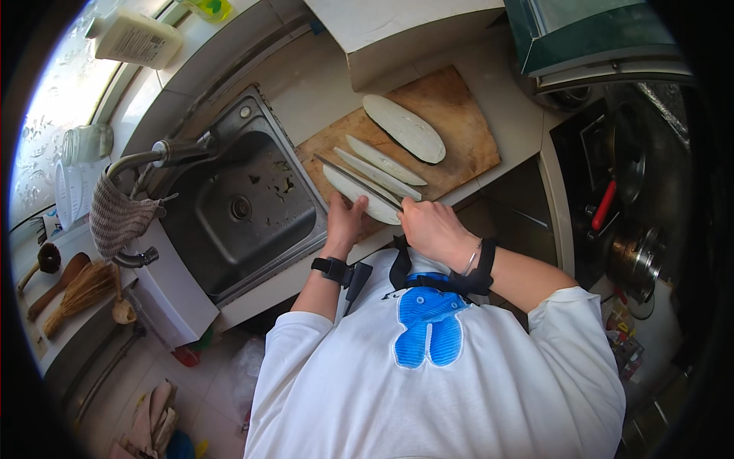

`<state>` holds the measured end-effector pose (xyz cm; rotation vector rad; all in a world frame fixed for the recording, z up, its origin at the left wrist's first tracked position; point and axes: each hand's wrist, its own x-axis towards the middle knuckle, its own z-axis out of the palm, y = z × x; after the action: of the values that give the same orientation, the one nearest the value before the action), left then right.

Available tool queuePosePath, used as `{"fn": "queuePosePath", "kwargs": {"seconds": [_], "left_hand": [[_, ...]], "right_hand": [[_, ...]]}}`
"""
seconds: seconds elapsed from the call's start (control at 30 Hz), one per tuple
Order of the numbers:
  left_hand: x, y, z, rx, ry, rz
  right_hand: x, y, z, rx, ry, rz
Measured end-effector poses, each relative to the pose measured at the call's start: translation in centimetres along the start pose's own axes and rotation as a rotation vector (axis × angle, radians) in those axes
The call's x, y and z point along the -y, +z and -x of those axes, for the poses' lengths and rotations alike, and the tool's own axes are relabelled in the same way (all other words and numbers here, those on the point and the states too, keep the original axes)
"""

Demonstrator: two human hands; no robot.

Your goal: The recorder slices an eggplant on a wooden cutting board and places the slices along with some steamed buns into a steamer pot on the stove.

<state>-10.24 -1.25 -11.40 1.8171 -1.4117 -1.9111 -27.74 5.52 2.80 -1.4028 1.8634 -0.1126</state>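
A kitchen knife is in my right hand, its blade seen edge-on and lying lengthwise over a long pale vegetable piece, possibly eggplant. My left hand steadies that piece at its left side, thumb on top and fingers partly hidden. Just beyond the blade rest two long wedges, a narrow strip and a wider wedge. Farther back lies a large oval half, its pale cut face up. All of these sit on a wooden cutting board.
Left of the board is a steel sink with dark scraps around its drain. A faucet with a cloth draped over it arches above. A white box-like block stands behind the board. On the right, a red-handled pan sits on the stove.
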Motion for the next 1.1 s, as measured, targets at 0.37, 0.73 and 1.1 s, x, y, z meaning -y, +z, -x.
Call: {"fn": "queuePosePath", "kwargs": {"seconds": [0.37,0.73,1.1], "left_hand": [[-0.6,0.1,0.2,0.007,-0.009,-0.015],[0.0,-0.1,-0.1,-0.062,0.062,-0.226],[-0.7,0.4,0.6,-0.068,0.037,-0.126]], "right_hand": [[0.8,-0.7,-1.5,0.061,-0.005,0.045],[1.0,4.1,-3.3,0.010,0.060,0.049],[-3.2,3.4,1.4,0.149,0.117,0.086]]}}
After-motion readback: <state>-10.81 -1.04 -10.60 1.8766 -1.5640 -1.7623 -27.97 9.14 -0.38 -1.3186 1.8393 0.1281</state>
